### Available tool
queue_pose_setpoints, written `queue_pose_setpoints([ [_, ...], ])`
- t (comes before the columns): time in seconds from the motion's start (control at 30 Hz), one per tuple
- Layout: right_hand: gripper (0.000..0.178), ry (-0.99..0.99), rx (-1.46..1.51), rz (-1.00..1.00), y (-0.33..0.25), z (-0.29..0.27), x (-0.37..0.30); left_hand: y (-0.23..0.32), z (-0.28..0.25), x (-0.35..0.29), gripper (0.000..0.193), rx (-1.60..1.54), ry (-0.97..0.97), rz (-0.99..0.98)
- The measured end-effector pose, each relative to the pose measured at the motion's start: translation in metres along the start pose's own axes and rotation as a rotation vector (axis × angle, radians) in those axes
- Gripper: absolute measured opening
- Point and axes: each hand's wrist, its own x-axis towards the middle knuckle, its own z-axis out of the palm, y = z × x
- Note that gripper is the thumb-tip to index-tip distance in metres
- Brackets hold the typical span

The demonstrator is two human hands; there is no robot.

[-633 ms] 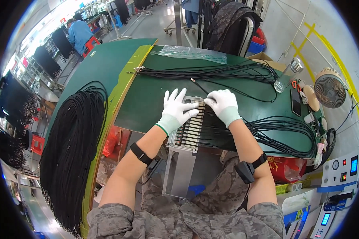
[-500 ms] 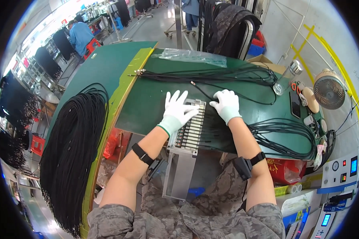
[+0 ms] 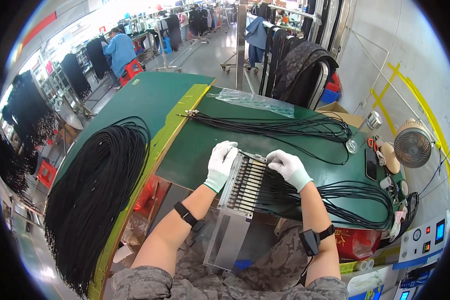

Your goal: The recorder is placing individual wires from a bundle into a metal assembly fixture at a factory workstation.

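A metal fixture lies in front of me, partly over the table's near edge, with a row of slots holding pale cable ends; their black cables run off to the right. My left hand, in a white glove, is at the fixture's far left corner, its fingers curled together; what they grip, if anything, is hidden. At the far right corner, my right hand, also gloved, has thumb and fingers pinched on a black cable that lies across the farthest slot. The exact grip is small and partly covered.
A bundle of black cables stretches across the far table, beside a clear plastic bag. Coiled cables lie at right; a large black cable heap hangs over the left side. A phone and fan stand far right.
My right hand has closed on the loose cable and brought it to the fixture's far end. My left hand's spread fingers have curled at the far left corner. The view has tilted up.
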Motion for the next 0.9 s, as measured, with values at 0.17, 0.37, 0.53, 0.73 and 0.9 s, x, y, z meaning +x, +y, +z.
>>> queue_pose_setpoints([
  [0.17,0.013,0.056,-0.065,-0.169,-0.014,0.014,0.003,-0.004,-0.001,0.003,0.016,-0.138,-0.083,0.004],
  [0.37,0.010,0.154,-0.273,-0.183,0.002,0.003,0.013,0.013,0.001,0.008,0.018,0.237,0.093,0.182],
  [0.53,0.008,0.158,-0.441,-0.233,0.012,0.006,0.013,-0.001,0.006,0.007,0.018,0.315,0.096,0.132],
  [0.73,0.006,0.162,-0.586,-0.215,0.010,0.006,0.010,-0.003,0.005,0.004,0.017,0.330,0.055,0.102],
  [0.9,0.007,0.133,-0.615,-0.183,0.008,0.004,0.009,0.000,0.003,0.004,0.020,0.369,0.019,0.112],
])
